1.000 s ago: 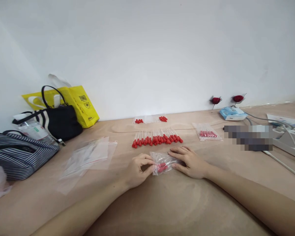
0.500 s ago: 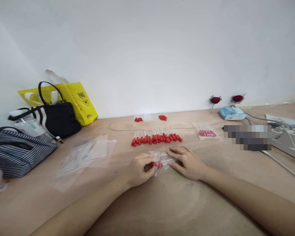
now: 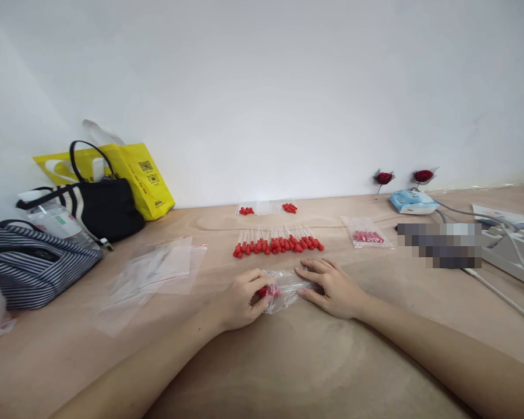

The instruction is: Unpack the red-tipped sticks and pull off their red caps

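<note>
A clear plastic bag (image 3: 283,285) lies between my two hands, low over the wooden table. Through its film I see red-bulbed droppers (image 3: 268,291), their thin clear stems pointing right. My left hand (image 3: 244,299) is closed around the bulb end. At the stem end, my right hand (image 3: 332,288) has the bag between thumb and fingers. Just beyond the hands, a row of loose red-bulbed droppers (image 3: 279,244) lies with stems pointing away from me. A filled bag (image 3: 367,233) with red bulbs rests to the right of that row.
Flat clear bags (image 3: 166,270) are spread at the left. Farther back lie more red bulbs on bags (image 3: 266,208). A striped pouch (image 3: 39,267), black handbag (image 3: 105,209) and yellow bag (image 3: 146,180) stand far left. A wipes pack (image 3: 413,201) and power strip (image 3: 515,250) are at right.
My left hand has shifted slightly left, and the red bulbs in the bag have moved left with it. My right hand stays nearly in place.
</note>
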`<control>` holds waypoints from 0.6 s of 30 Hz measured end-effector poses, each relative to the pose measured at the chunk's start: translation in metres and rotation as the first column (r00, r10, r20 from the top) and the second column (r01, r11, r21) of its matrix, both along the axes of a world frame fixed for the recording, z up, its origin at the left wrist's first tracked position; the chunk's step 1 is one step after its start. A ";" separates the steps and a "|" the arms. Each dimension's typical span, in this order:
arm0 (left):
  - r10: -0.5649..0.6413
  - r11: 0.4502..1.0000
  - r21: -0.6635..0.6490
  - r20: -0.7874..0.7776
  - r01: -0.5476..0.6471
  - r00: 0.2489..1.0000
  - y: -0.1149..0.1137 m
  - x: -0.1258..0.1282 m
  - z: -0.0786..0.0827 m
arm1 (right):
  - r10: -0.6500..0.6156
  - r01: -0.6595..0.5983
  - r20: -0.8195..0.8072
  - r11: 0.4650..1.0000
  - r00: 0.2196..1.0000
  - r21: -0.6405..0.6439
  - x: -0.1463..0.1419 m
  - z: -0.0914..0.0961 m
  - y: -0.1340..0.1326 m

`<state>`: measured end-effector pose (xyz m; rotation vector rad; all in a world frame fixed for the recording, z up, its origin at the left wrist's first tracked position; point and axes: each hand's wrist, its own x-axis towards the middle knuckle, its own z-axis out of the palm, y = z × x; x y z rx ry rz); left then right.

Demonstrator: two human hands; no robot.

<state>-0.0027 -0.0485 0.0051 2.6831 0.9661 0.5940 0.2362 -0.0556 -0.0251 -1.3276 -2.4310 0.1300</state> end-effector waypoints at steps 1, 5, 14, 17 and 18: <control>-0.003 1.000 -0.002 -0.002 0.003 1.000 0.000 -0.002 0.002 | 0.003 -0.003 0.001 1.000 1.000 0.000 0.000 0.000 0.000; -0.006 0.999 -0.049 -0.069 0.003 0.998 0.006 -0.018 0.013 | 0.008 -0.008 -0.003 1.000 1.000 0.004 0.002 -0.001 0.000; 0.173 0.962 -0.183 -0.169 -0.204 0.970 0.021 -0.039 0.023 | 0.007 -0.007 0.015 1.000 1.000 -0.003 0.003 -0.002 0.001; 0.183 0.956 -0.194 -0.197 -0.221 0.963 0.021 -0.023 0.024 | 0.009 -0.009 0.019 1.000 1.000 -0.005 0.002 -0.001 0.001; 0.179 0.939 -0.246 -0.239 -0.238 0.954 0.021 -0.018 0.026 | 0.010 -0.010 0.016 1.000 1.000 -0.004 0.002 -0.001 0.001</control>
